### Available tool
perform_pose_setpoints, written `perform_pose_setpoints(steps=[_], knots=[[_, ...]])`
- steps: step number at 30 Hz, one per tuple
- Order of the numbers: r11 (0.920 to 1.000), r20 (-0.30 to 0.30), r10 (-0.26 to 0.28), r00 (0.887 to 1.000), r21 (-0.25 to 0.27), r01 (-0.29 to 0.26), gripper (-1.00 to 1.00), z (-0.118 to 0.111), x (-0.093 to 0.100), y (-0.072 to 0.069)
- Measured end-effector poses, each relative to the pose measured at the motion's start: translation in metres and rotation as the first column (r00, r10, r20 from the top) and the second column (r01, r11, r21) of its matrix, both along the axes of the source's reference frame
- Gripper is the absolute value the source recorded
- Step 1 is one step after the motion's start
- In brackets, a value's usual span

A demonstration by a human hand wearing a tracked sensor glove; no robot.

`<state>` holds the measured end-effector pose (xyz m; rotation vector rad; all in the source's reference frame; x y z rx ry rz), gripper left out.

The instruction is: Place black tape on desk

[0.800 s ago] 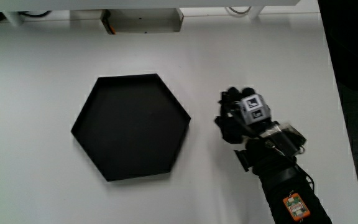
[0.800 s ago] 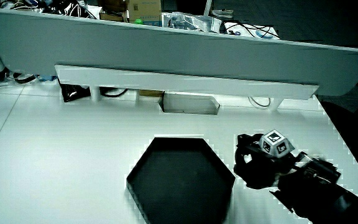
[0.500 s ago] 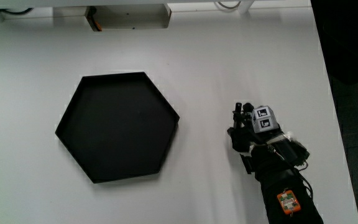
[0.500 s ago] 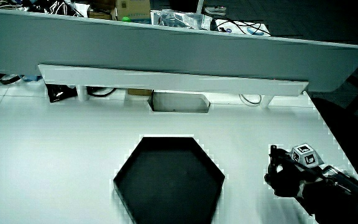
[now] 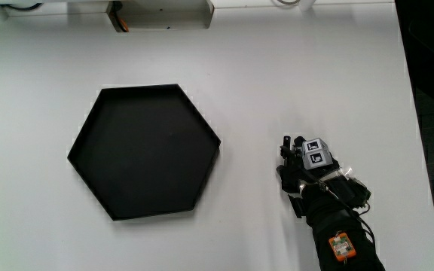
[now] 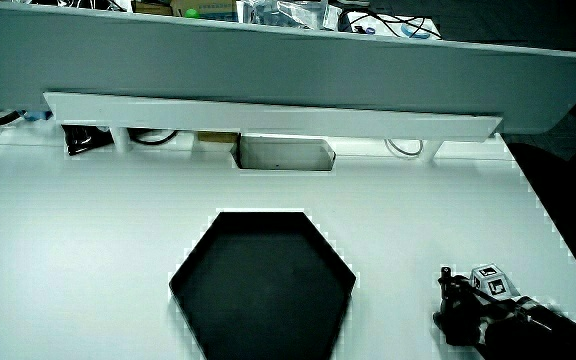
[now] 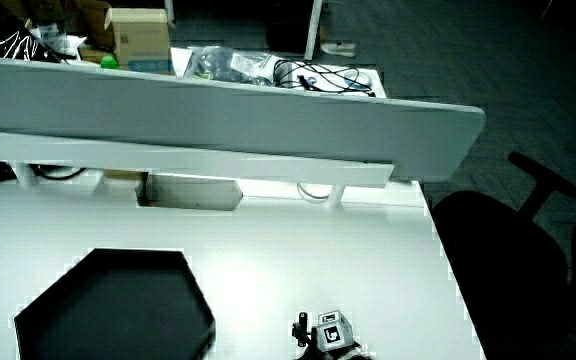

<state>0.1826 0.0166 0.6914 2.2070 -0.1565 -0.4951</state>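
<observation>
The gloved hand point(image 5: 300, 162) rests low over the white desk point(image 5: 277, 75), beside the black hexagonal tray point(image 5: 142, 150) and nearer to the person than the tray's middle. A small patterned cube point(image 5: 314, 153) sits on the hand's back. I cannot make out any black tape against the black glove. The hand point(image 6: 465, 312) and tray point(image 6: 263, 285) also show in a side view, and the hand point(image 7: 324, 336) with the tray point(image 7: 108, 305) in a side view too. The forearm point(image 5: 336, 226) carries an orange tag.
A low grey partition point(image 6: 268, 70) runs along the desk's farthest edge, with a white box point(image 6: 286, 155) set beneath it. The desk's edge point(image 5: 411, 113) lies close beside the hand, with dark floor past it. Cables and boxes point(image 7: 138, 35) lie past the partition.
The hand has drawn away from the tray and come nearer to the person, ending low over the desk. The tray has not moved.
</observation>
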Motion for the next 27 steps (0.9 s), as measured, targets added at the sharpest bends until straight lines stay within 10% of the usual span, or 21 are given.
perform_pose_setpoints(steps=[14, 18, 27], knots=[[0.9967, 0.002, 0.056, 0.998, -0.059, -0.056, -0.80, 0.011, 0.009, 0.015], [0.9938, -0.002, 0.109, 0.994, 0.022, -0.109, -1.00, 0.010, 0.020, 0.021], [0.9792, 0.238, 0.143, 0.961, 0.108, -0.172, -1.00, -0.018, 0.058, 0.037]])
